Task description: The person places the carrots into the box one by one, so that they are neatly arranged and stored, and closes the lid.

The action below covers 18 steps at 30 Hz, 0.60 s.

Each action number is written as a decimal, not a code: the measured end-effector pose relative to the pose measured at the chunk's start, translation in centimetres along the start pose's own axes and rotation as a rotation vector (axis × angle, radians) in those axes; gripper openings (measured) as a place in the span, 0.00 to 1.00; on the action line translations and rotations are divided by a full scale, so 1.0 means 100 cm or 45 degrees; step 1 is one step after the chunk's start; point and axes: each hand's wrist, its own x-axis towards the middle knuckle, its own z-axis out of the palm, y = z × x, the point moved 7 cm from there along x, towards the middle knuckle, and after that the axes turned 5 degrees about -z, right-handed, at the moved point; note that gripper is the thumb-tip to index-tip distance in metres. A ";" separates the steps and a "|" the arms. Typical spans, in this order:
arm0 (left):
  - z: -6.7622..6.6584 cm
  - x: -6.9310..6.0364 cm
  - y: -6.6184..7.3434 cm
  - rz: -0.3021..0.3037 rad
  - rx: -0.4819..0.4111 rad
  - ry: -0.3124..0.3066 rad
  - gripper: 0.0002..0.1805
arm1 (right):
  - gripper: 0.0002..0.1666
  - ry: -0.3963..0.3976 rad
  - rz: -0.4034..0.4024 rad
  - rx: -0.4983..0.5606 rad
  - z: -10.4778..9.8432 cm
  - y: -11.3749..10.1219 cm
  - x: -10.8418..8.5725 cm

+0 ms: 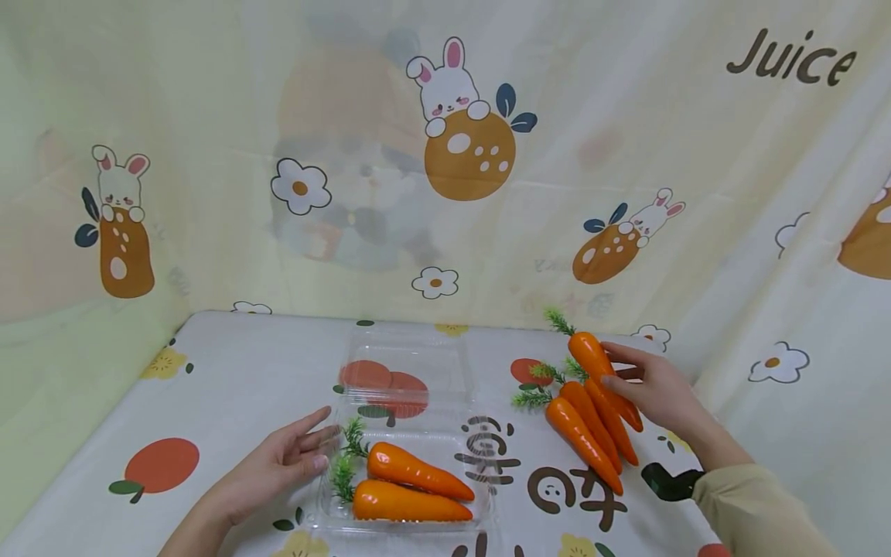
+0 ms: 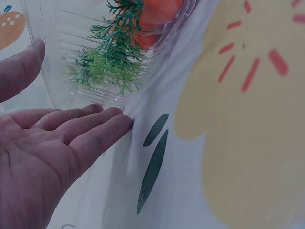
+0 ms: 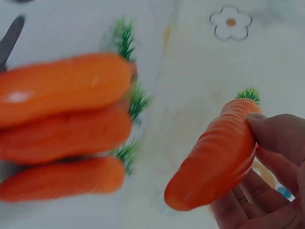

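Observation:
My right hand [image 1: 660, 388] pinches an orange toy carrot [image 1: 588, 354] with a tuft of green leaves, thumb on one side and fingers on the other. In the right wrist view this carrot [image 3: 217, 155] is held apart from three other carrots [image 3: 62, 136]. Those lie side by side on the table, leaves to the left in the head view. My left hand [image 1: 274, 466] is at the left side of a clear plastic box [image 1: 411, 524], its fingers extended and fingertips at the wall [image 2: 109, 98]. Two carrots [image 1: 418, 481] lie in the box, leaves toward that hand.
The clear lid [image 1: 411, 340] stands opened away from me, behind the box. A white cloth printed with fruit and flowers covers the table [image 1: 244, 371]. Printed curtains [image 1: 348, 240] hang along the back and sides.

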 end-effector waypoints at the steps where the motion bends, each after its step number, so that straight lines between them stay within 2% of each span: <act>1: 0.000 0.000 0.000 0.000 0.000 0.000 0.45 | 0.35 -0.004 -0.014 0.008 0.001 -0.005 0.002; 6: 0.000 0.000 0.001 0.010 0.003 -0.012 0.46 | 0.34 -0.037 -0.095 0.055 0.009 -0.032 0.008; 12: 0.000 0.000 0.002 0.023 -0.004 -0.016 0.46 | 0.33 -0.081 -0.204 0.035 0.019 -0.060 0.014; 18: 0.000 0.000 0.001 0.016 0.010 -0.001 0.45 | 0.32 -0.148 -0.222 0.089 0.036 -0.079 0.018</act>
